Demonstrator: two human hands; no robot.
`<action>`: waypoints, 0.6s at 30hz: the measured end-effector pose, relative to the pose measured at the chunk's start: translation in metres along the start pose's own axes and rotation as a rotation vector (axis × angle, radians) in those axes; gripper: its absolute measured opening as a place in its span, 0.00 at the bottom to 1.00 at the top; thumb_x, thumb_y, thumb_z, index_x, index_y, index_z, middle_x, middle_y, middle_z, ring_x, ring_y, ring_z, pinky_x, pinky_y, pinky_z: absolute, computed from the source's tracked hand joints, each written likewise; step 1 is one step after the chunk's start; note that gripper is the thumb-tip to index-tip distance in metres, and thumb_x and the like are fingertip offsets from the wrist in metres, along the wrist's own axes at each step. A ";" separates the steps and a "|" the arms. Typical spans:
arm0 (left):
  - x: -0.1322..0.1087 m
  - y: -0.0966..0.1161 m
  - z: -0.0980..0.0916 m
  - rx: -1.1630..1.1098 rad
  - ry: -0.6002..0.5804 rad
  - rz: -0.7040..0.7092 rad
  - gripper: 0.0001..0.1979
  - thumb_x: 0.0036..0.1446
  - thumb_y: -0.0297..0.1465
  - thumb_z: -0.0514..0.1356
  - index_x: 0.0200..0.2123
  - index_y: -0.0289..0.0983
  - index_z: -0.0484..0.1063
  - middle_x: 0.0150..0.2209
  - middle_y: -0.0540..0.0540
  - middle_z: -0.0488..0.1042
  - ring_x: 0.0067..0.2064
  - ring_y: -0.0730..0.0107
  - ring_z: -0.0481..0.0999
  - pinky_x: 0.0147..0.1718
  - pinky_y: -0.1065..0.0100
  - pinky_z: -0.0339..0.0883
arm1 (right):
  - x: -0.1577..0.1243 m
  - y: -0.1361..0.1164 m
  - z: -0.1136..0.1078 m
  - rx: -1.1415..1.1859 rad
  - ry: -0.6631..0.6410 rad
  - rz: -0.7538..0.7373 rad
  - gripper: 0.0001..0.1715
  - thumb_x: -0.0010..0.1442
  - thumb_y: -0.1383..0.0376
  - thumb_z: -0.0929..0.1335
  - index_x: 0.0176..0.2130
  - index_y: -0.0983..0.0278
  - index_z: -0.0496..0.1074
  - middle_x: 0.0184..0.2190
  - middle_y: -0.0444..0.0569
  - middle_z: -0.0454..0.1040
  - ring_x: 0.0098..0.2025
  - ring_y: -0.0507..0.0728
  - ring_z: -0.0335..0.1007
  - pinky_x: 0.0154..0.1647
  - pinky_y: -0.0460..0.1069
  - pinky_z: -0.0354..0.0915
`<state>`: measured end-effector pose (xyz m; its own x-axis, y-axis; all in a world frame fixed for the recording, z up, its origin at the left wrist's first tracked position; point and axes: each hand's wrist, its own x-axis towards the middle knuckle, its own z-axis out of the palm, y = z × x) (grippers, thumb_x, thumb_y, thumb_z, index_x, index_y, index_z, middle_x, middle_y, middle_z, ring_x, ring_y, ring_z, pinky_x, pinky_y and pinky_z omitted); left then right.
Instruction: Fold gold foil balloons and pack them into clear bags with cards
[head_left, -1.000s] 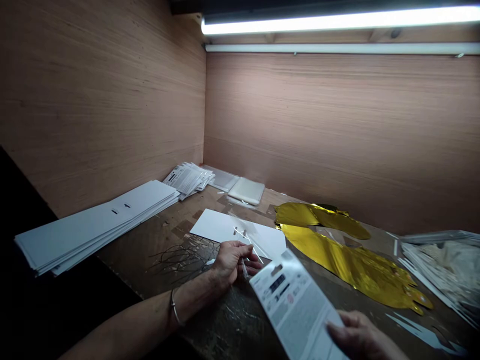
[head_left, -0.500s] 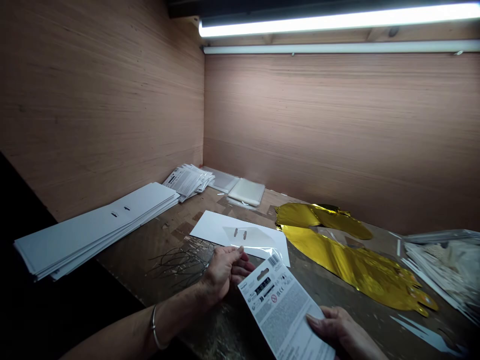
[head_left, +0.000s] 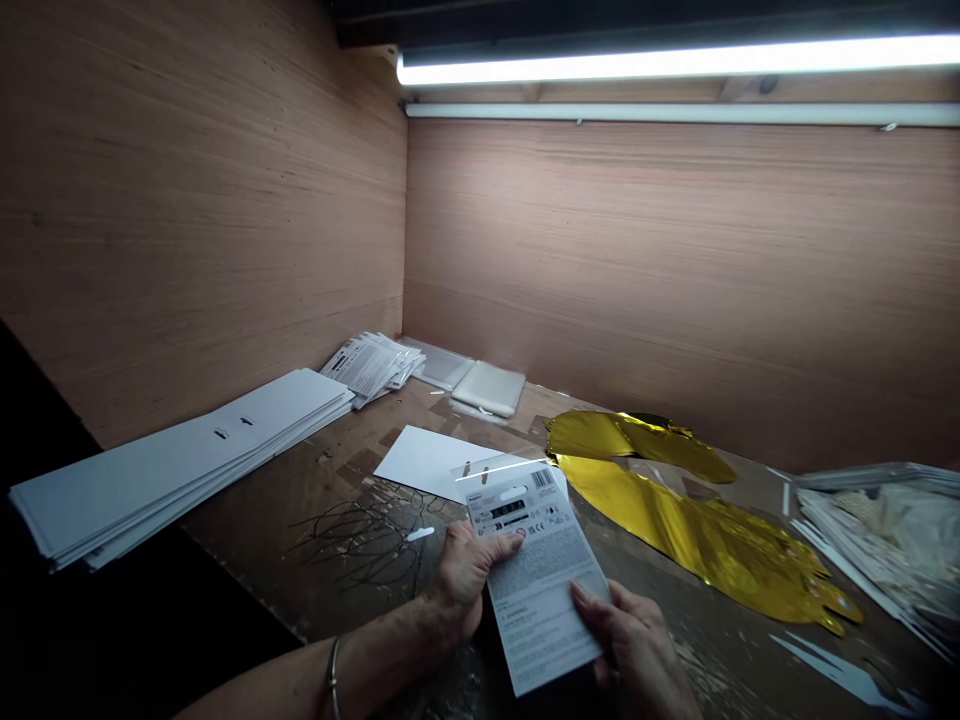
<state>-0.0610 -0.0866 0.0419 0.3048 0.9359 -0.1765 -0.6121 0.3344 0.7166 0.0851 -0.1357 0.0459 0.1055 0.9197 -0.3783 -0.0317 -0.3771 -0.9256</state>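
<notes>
A printed white card (head_left: 534, 570), covered in small text with a barcode along its top edge, is held in both hands above the middle of the tabletop, tilted up toward the head camera. The left hand (head_left: 465, 580), at the card's 8 o'clock, is closed on its lower left edge, thumb lying across the face. The right hand (head_left: 634, 640), at 4 o'clock, pinches the lower right edge between thumb and fingers. A thin metal bangle (head_left: 334, 680) circles the left wrist.

At 11 o'clock, a white sheet (head_left: 427, 465) lies on the scarred wooden tabletop (head_left: 330, 500), with a clear plastic film (head_left: 487, 470) on it, its far part hidden behind the card. Gold foil (head_left: 697, 530) spreads from 1 to 4 o'clock. Further out, a stack of long white boards (head_left: 172, 460) lies at 9 o'clock, a pile of printed cards (head_left: 371, 365) at 11, clear bags (head_left: 487, 388) at 12, and a mixed white pile (head_left: 877, 550) at 3.
</notes>
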 end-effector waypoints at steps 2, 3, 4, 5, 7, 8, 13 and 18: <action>0.001 -0.001 0.001 -0.009 -0.031 -0.016 0.15 0.33 0.26 0.64 0.29 0.29 0.70 0.31 0.40 0.73 0.33 0.61 0.71 0.36 0.62 0.63 | 0.001 -0.002 0.002 0.003 0.021 -0.034 0.16 0.44 0.56 0.65 0.23 0.68 0.66 0.11 0.41 0.64 0.11 0.45 0.52 0.11 0.41 0.47; 0.002 0.001 0.001 -0.001 -0.041 -0.038 0.15 0.32 0.25 0.64 0.29 0.28 0.70 0.31 0.40 0.73 0.33 0.61 0.71 0.35 0.62 0.63 | 0.001 -0.003 0.002 0.001 0.030 -0.043 0.16 0.44 0.56 0.65 0.23 0.68 0.66 0.11 0.41 0.64 0.11 0.45 0.51 0.11 0.40 0.47; 0.004 0.004 0.001 -0.001 -0.055 -0.059 0.15 0.33 0.25 0.64 0.29 0.28 0.70 0.31 0.39 0.73 0.33 0.61 0.72 0.35 0.62 0.63 | 0.001 -0.004 0.002 0.001 0.036 -0.044 0.16 0.44 0.56 0.65 0.23 0.69 0.66 0.11 0.41 0.63 0.11 0.44 0.50 0.11 0.40 0.46; 0.007 0.008 0.001 -0.015 -0.062 -0.066 0.15 0.34 0.26 0.64 0.30 0.28 0.70 0.31 0.39 0.73 0.32 0.61 0.72 0.35 0.63 0.64 | 0.000 -0.004 0.001 0.001 0.032 -0.041 0.17 0.44 0.56 0.65 0.22 0.69 0.66 0.11 0.40 0.63 0.11 0.44 0.50 0.11 0.40 0.46; 0.014 0.016 -0.001 -0.066 -0.007 -0.046 0.12 0.36 0.27 0.63 0.29 0.28 0.70 0.28 0.41 0.73 0.30 0.64 0.72 0.32 0.64 0.64 | -0.003 -0.002 0.000 0.008 0.002 -0.027 0.18 0.44 0.55 0.65 0.20 0.69 0.66 0.10 0.40 0.62 0.11 0.43 0.49 0.11 0.40 0.45; 0.018 0.019 -0.001 -0.081 0.043 -0.030 0.10 0.37 0.27 0.62 0.27 0.28 0.70 0.26 0.42 0.73 0.28 0.65 0.72 0.31 0.64 0.65 | -0.004 0.000 0.000 0.014 -0.017 -0.018 0.18 0.43 0.54 0.65 0.20 0.68 0.66 0.10 0.40 0.62 0.11 0.43 0.49 0.11 0.40 0.45; 0.026 0.009 -0.003 -0.090 0.147 -0.015 0.10 0.33 0.21 0.62 0.25 0.29 0.68 0.22 0.44 0.72 0.25 0.66 0.72 0.30 0.62 0.65 | -0.003 0.006 0.006 0.054 -0.001 0.015 0.15 0.44 0.57 0.65 0.21 0.68 0.66 0.10 0.41 0.64 0.10 0.44 0.50 0.10 0.40 0.45; 0.010 -0.020 0.003 -0.186 0.104 -0.087 0.14 0.34 0.20 0.61 0.30 0.29 0.66 0.29 0.40 0.73 0.31 0.58 0.72 0.35 0.56 0.64 | 0.008 -0.006 0.011 0.115 0.108 -0.045 0.13 0.42 0.59 0.67 0.19 0.67 0.64 0.08 0.38 0.61 0.10 0.45 0.51 0.09 0.41 0.46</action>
<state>-0.0429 -0.0842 0.0278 0.2907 0.9060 -0.3077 -0.7136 0.4195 0.5610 0.0751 -0.1246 0.0485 0.2158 0.9160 -0.3383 -0.1374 -0.3146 -0.9392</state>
